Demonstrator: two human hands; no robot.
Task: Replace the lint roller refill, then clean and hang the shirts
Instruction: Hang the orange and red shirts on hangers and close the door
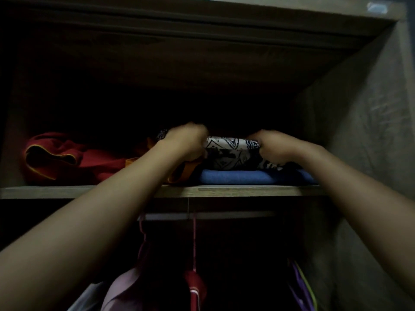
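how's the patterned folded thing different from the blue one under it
The patterned garment is black and white with a geometric print; the blue garment is plain. The patterned one lies on top, gripped at both ends by the left hand and right hand; the blue one sits on the shelf, not gripped. Both are folded.

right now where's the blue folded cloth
In the head view, the blue folded cloth lies on the wardrobe shelf, right of centre, directly under the black-and-white patterned garment.
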